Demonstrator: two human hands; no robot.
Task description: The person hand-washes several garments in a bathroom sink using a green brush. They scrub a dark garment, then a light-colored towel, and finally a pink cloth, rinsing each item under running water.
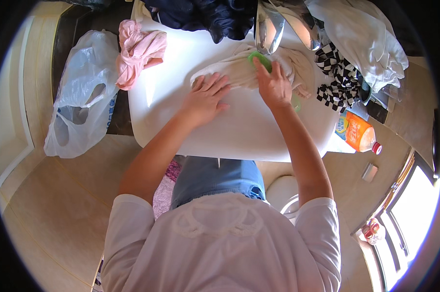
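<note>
A wet cream cloth [239, 73] lies bunched across the white washbasin [181, 136], below the tap. My left hand [208, 97] rests on the near left end of the cloth, its fingers stretched out and apart. My right hand [276, 85] is closed on a green bar of soap [261, 62] and presses it against the cloth's middle. The soap is partly hidden by my fingers. Just above it, the shiny metal tap [269, 31] reaches down close to the cloth.
A pink garment [137, 53] hangs over the basin's left rim beside a white plastic bag [84, 92]. Dark clothing [205, 17] lies at the back. On the right are white fabric [361, 39], a black-and-white checked cloth [336, 78] and an orange bottle [358, 132].
</note>
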